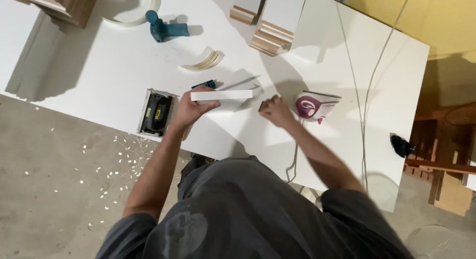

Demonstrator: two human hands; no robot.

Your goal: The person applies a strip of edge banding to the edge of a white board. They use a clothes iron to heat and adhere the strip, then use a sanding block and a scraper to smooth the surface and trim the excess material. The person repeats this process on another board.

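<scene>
a person's left hand (pixel 191 110) gripped a narrow white panel (pixel 222 95) on edge on the white table (pixel 99 75). the right hand (pixel 275 110) pinched a small brown block (pixel 261 106) at its end. a clothes iron (pixel 315 105) sat just beside; a stray wrist could probably touch it.

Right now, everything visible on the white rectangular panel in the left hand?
The white rectangular panel is a thin, flat, smooth-faced board, laminate by the look of it. It stands on its long edge on the white worktable, casting a shadow. The left hand grips its left end; the right hand is at its right end, contact unclear.
</scene>
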